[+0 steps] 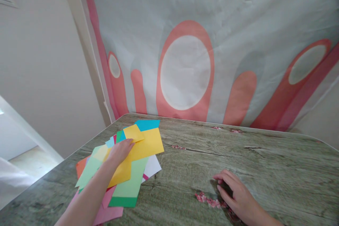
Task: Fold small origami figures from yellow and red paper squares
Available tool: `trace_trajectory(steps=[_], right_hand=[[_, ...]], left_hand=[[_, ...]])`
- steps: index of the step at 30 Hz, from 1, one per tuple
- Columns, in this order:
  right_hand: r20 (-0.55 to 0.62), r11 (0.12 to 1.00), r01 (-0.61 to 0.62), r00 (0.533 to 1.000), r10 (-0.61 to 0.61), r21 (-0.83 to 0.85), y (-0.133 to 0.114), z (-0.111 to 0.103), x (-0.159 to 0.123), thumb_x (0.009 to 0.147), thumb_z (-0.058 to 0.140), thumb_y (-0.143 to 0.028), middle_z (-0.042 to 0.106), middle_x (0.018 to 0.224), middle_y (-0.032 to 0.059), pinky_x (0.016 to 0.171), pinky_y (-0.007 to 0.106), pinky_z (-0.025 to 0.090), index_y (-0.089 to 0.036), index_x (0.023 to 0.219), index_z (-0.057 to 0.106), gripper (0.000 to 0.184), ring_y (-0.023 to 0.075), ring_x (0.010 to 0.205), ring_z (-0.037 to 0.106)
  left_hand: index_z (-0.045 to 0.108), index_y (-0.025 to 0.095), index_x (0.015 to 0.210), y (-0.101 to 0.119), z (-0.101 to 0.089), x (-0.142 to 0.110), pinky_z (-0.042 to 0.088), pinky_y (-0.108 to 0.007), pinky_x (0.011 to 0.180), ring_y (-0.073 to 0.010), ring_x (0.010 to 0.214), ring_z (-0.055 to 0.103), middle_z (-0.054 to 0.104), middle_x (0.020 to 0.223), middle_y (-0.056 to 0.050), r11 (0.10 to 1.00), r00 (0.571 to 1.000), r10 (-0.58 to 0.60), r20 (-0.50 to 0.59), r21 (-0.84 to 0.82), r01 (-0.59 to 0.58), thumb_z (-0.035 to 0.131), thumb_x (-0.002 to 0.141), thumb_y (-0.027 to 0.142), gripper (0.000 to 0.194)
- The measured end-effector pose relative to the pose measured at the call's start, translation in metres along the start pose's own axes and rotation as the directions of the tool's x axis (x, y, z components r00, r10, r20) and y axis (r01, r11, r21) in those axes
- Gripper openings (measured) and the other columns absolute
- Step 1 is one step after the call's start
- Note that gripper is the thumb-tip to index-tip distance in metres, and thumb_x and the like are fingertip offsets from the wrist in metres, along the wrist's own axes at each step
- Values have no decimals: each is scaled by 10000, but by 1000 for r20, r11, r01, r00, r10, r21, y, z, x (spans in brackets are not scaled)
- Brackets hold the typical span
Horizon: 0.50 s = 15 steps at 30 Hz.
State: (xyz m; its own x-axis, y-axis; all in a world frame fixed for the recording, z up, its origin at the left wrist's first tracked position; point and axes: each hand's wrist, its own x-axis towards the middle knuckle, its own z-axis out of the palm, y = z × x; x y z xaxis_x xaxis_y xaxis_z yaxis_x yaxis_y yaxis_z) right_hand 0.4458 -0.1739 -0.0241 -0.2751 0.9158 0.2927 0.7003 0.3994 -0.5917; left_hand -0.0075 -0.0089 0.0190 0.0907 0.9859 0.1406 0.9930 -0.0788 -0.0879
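A loose, overlapping pile of coloured paper sheets lies on the left of the table. My left hand (120, 152) is over the pile, its fingertips closed at the edge of a small yellow sheet (134, 133). Under and beside it are a larger yellow sheet (148, 144), a light green sheet (129, 180) with a darker green band, a blue sheet (148, 124), a white sheet (153, 166) and a pink sheet (109, 214). My right hand (237, 194) rests low on the right of the table, fingers loosely curved, thumb apart, nothing visible in it.
The wood-patterned tabletop (180, 169) carries pink blossom prints (208, 199) and a pale edge. Behind it hangs a grey backdrop (222, 10) with coral arches and white ovals. A white wall (53, 53) stands to the left.
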Motion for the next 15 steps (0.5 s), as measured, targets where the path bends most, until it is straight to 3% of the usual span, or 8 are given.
trace_trajectory(steps=[4,9,13,15], right_hand=[[-10,1000,7,1000,-7,-1,-2,-1,-1,842,433,-188,560,890,67,770,359,444,-204,986,556,190,208,851,537],[-8,1000,11,1000,-12,-7,-1,0,0,841,437,-193,569,867,62,755,357,450,-209,975,562,184,208,828,544],[-2,1000,11,1000,-11,-16,2,2,-1,843,438,-195,565,869,60,754,354,448,-211,981,556,182,206,829,542],[5,1000,10,1000,-10,-17,3,2,-1,848,435,-200,562,869,60,757,355,447,-208,980,554,178,205,832,540]], left_hand=[[578,184,1098,3,-8,-2,435,-356,844,-246,1001,585,626,1103,-111,1000,1000,-11,24,-1,11,250,930,286,382],[574,169,1124,2,-21,-7,433,-362,852,-263,1014,581,631,1106,-118,999,995,-49,83,-16,51,284,909,424,442],[523,162,1218,-9,-36,-27,395,-353,935,-262,1106,537,577,1216,-107,998,985,-43,168,-42,51,389,841,492,519],[449,121,1292,-16,-42,-44,332,-346,1013,-267,1213,443,463,1337,-123,996,966,21,258,-93,3,450,771,581,695]])
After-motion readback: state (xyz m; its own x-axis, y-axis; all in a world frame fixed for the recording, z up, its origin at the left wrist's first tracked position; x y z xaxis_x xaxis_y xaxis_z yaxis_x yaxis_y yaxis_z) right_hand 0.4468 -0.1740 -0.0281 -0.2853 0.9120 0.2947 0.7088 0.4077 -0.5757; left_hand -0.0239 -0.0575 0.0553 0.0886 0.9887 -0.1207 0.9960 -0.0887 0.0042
